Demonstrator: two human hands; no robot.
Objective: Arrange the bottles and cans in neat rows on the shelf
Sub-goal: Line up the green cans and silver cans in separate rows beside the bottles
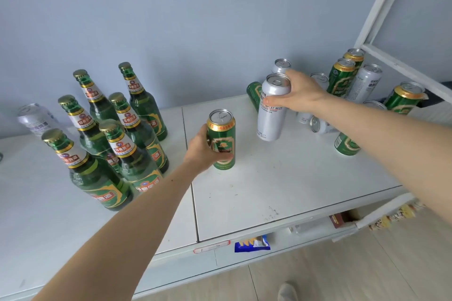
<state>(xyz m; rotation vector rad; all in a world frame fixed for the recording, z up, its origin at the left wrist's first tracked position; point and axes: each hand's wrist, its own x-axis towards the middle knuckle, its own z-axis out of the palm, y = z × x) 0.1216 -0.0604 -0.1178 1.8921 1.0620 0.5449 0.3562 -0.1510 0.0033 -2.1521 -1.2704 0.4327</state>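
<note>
My left hand (204,151) grips an upright green can (222,140) that stands near the middle of the white shelf (281,186). My right hand (302,93) is closed around the top of a tall silver can (272,110), which tilts slightly just right of the green one. Several green glass bottles (115,134) with gold caps stand grouped in rows on the left. A loose cluster of green and silver cans (352,85) fills the back right, some upright, some lying down, partly hidden by my right arm.
A lone silver can (35,117) stands behind the bottles at far left. A white shelf frame post (381,7) rises at the right. The blue wall closes the back. Packaged goods (252,243) sit on a lower shelf below the front edge.
</note>
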